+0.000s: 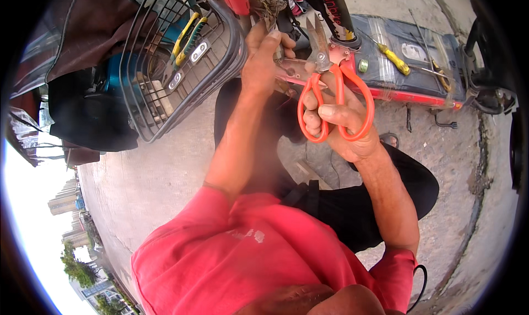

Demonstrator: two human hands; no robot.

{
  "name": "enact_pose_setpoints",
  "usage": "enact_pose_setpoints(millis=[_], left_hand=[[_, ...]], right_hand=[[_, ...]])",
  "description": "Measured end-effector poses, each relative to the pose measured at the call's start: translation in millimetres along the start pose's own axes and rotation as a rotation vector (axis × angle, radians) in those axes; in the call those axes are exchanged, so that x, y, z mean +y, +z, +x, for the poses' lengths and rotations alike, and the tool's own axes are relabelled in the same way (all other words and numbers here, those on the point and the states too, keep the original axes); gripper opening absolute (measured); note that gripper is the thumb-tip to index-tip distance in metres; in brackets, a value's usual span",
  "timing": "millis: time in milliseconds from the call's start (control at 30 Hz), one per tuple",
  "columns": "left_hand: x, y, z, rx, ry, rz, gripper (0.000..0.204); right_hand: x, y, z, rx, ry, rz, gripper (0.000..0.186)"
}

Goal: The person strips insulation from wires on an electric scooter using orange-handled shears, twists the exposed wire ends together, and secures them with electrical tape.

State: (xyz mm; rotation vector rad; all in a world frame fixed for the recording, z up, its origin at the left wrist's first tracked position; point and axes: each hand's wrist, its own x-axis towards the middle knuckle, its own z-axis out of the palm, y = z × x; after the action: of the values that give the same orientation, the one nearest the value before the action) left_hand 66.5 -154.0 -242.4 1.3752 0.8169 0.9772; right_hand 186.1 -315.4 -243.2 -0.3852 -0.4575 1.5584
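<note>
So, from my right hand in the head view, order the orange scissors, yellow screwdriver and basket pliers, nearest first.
From your right hand:
1. Orange scissors: in its grip.
2. Yellow screwdriver: upper right.
3. Pliers: left, in the basket.

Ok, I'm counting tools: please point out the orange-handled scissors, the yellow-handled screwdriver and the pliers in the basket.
Orange-handled scissors (pixel 321 57), head view: on the pivot.
Yellow-handled screwdriver (pixel 394 60), head view: on the handle.
Pliers (pixel 185 33), head view: on the yellow handle.

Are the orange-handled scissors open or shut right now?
Slightly open: the scissors show two separate blade tips with a narrow V-shaped gap between them, the right hand gripping the handles.
</note>
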Motion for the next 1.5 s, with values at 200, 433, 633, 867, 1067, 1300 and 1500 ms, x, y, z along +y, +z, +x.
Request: enact_pose_setpoints(millis=[200,433,633,867,1067,1300,1500], left_hand=[[-3,1,0,-0.021,-0.07,-0.16,0.047],[-2,8,-1,0.054,0.022,-0.02,0.031],[3,7,-4,0.048,-0.023,-0.022,0.034],[4,10,-5,0.036,-0.007,-0.029,0.033],[5,3,-5,-0.033,-0.051,-0.083,0.04],[4,-2,-6,-0.077,-0.075,-0.099,0.042],[9,2,-8,-0.084,-0.079,-0.098,0.038]], right_hand=[[27,9,8,-0.119,0.038,0.222,0.059],[31,7,14,-0.117,0.041,0.274,0.052],[33,4,20,-0.103,0.051,0.277,0.048],[34,-6,27,-0.145,0.039,0.179,0.048],[42,6,35,-0.114,-0.035,0.096,0.037],[54,13,40,-0.044,-0.096,-0.005,0.022],[52,23,38,0.089,-0.145,0.018,0.024]])
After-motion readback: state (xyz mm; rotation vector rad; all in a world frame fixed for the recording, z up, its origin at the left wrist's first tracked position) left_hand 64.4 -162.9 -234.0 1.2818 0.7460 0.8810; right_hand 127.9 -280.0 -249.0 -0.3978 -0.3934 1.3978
